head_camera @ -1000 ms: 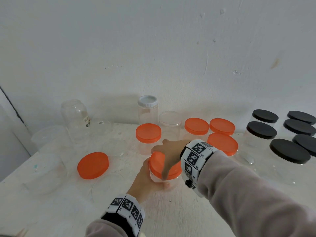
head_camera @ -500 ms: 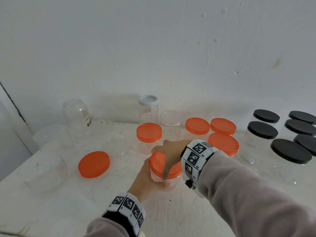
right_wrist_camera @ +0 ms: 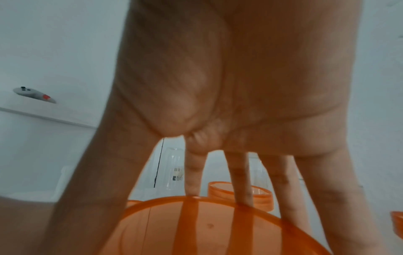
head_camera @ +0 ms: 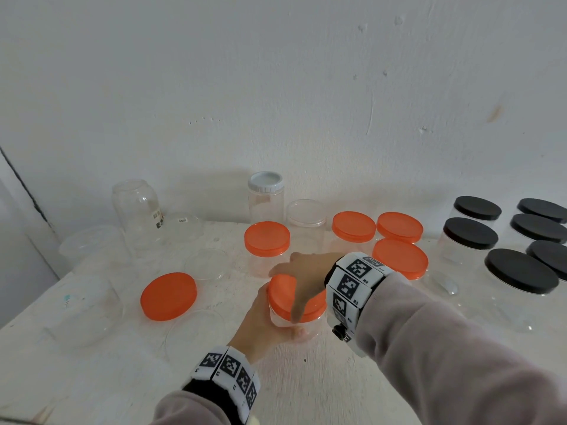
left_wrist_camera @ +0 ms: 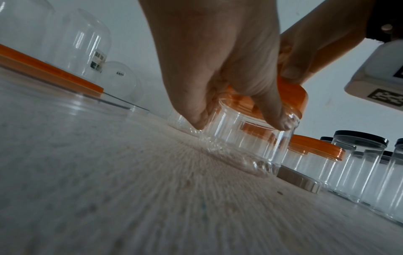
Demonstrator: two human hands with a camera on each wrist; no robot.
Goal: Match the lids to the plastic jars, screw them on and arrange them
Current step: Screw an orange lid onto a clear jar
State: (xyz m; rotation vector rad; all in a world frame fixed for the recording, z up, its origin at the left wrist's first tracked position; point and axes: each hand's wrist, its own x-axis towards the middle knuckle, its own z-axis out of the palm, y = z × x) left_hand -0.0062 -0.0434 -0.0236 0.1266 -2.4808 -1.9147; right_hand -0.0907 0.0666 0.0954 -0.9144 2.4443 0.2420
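Your left hand (head_camera: pixel 260 320) grasps small clear plastic jar (left_wrist_camera: pixel 246 138) on white table (head_camera: pixel 306 378), steadying it. Your right hand (head_camera: pixel 306 271) clamps round orange plastic lid (head_camera: pixel 280 294) from above, fingers spread round rim, likely for twisting.

Scuffed white wall (head_camera: pixel 276 87) behind a worn, whitish tabletop (head_camera: pixel 306 378).
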